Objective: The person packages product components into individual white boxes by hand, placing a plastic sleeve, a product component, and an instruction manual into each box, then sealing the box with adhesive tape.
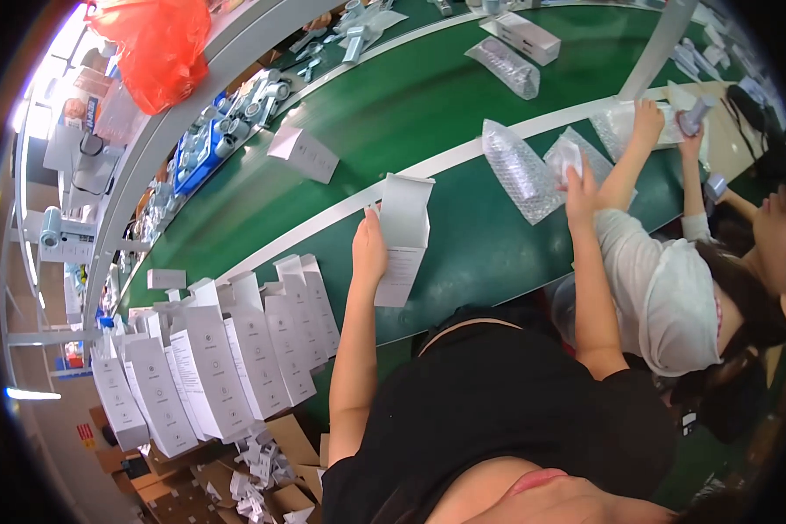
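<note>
- The green conveyor belt (384,122) curves across the view, white stripes along it.
- A row of white cartons (210,367) stands at the person's left, flaps up.
- A white carton (403,229) with its top flap open is gripped along one edge by the left hand (368,249), over the belt.
- The right hand (578,190), well apart from the left, is closed on a bubble-wrapped item (566,159) beside a bubble-wrap bag (520,170).
- A co-worker's hand (646,113) reaches onto the belt further right.
</note>
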Demonstrator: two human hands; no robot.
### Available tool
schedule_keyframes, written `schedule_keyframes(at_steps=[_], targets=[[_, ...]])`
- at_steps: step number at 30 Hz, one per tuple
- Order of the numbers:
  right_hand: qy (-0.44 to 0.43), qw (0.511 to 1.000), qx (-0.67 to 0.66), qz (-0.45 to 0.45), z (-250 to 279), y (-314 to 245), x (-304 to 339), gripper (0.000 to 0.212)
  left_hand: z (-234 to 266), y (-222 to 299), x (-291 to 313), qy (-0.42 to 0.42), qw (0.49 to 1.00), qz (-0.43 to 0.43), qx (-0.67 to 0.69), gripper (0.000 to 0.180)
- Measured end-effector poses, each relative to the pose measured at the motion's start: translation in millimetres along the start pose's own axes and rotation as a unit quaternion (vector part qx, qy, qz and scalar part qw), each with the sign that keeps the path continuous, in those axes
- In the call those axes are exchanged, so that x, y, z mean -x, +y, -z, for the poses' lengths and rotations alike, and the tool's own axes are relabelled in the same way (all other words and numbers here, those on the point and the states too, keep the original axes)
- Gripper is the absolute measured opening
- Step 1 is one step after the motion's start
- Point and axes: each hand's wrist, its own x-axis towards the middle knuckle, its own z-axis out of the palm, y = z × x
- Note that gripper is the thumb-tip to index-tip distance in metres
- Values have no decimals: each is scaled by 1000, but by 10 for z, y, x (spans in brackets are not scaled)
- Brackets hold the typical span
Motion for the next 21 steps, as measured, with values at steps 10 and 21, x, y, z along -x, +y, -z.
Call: schedule_keyframes(at_steps=[10,21], targets=[[-124,774,615,88,-356,598,-150,68,-163,-64,74,18,988,33,151,60],[-518,775,287,220,-1117,-999,233,49,-20,-233,84,20,984,77,160,60]])
